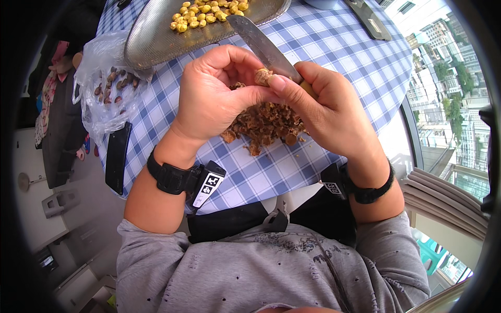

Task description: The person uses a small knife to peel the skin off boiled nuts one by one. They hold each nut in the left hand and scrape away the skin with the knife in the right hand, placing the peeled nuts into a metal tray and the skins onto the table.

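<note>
My left hand [219,94] pinches a partly peeled chestnut [263,76] between thumb and fingertips, over the table. In my right hand [328,105] is a kitchen knife [268,47], its handle mostly hidden by the fingers and its broad blade pointing up and to the left; the right thumb rests against the nut. Beneath both hands lies a heap of brown shell and skin scraps [270,123] on the checked tablecloth. Peeled yellow chestnuts [211,11] lie on a metal mesh tray [156,43] beyond the hands.
At the left, a clear plastic bag [113,90] holds several unpeeled brown chestnuts [107,88]. A black phone [118,158] lies at the table's left edge. Another dark flat object [370,19] lies at the far right, beside the base of a blue bowl [321,3].
</note>
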Demonstrator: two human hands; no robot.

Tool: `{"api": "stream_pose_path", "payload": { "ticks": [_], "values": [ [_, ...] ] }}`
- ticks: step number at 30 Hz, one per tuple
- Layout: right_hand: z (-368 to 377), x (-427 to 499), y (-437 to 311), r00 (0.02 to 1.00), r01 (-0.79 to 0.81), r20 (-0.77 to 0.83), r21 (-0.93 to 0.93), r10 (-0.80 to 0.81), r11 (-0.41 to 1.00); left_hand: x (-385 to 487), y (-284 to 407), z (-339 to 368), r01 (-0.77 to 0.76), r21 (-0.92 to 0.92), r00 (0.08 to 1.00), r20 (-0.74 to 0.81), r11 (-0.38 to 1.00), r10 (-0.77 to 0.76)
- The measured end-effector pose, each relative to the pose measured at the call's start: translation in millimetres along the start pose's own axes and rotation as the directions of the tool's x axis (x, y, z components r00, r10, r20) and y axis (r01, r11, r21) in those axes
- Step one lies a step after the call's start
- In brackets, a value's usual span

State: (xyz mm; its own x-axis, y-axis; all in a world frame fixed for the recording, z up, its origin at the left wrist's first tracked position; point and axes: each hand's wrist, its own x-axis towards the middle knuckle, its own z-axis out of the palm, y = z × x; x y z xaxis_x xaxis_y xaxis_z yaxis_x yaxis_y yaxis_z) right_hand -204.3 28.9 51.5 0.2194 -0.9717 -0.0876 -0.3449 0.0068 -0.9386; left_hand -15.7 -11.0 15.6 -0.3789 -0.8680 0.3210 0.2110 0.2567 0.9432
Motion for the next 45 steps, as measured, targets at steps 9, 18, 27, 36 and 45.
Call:
{"api": "stream_pose_path", "payload": {
  "ticks": [9, 18, 27, 36, 45],
  "values": [
    [4, 1, -2, 0.997, 0.049, -0.059, -0.076, -0.053, 0.996, 0, -2, 0, 0.046, 0.029, 0.999, -0.007, 0.999, -0.046],
    [-1, 1, -2, 0.996, -0.089, -0.012, 0.010, 0.089, 0.996, -1, -2, -5, 0.229, -0.179, 0.969, 0.132, 0.957, -0.207],
    [-2, 3, 3, 0.994, -0.093, 0.075, 0.195, 0.080, 0.976, 0, -9, -7, 0.305, -0.312, 0.947, 0.197, 0.900, -0.252],
    [-10, 2, -1, 0.984, -0.138, 0.160, 0.367, 0.084, 0.920, -4, -2, -3, 0.162, -0.185, 0.982, 0.121, 0.969, -0.141],
    [-15, 5, 2, 0.996, -0.082, 0.049, 0.221, 0.073, 0.972, -2, -2, -4, 0.138, -0.265, 0.986, 0.126, 0.954, -0.108]
  ]
}}
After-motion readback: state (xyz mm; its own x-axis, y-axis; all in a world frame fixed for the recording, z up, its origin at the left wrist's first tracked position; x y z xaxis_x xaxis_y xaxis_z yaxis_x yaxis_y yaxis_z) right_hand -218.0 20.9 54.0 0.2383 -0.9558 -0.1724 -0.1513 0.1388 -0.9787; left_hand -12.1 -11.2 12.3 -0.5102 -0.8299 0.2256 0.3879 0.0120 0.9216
